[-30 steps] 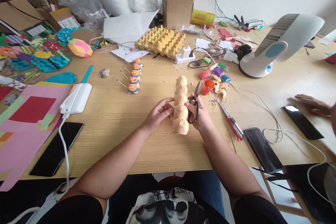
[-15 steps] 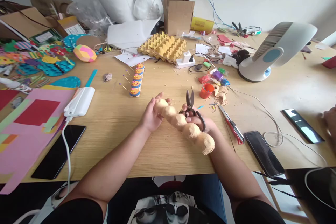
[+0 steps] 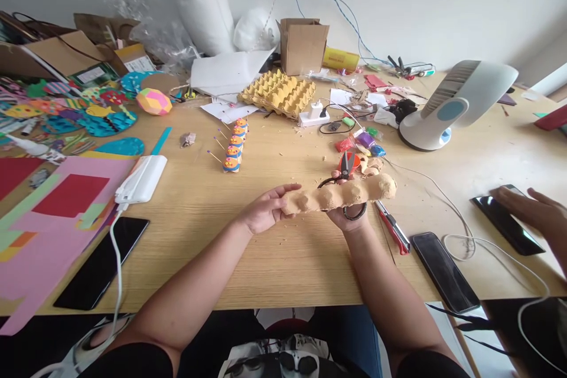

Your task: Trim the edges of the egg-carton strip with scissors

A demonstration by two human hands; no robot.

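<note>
A tan strip of egg carton (image 3: 330, 196), with several rounded bumps in a row, is held above the table. My left hand (image 3: 264, 210) grips its left end between thumb and fingers. Black-handled scissors (image 3: 346, 166) sit in my right hand (image 3: 349, 218), blades pointing away from me; one handle loop shows below the strip. The strip passes over my right hand and hides part of its fingers. Farther back on the table stands a decorated carton strip (image 3: 234, 144) with orange and blue bumps, faces and pins sticking out.
Right of my hand lie a red utility knife (image 3: 394, 229) and a phone (image 3: 445, 271). Another person's hand (image 3: 527, 208) rests over a second phone. Behind are a red cup (image 3: 354, 160), a yellow egg tray (image 3: 279, 93) and a white fan (image 3: 452, 109). Coloured paper (image 3: 66, 207) covers the left.
The carton strip has swung from a slant to nearly level, its right end moving up and right. My right hand with the scissors shifted right. Another person's hand has come over the far-right phone.
</note>
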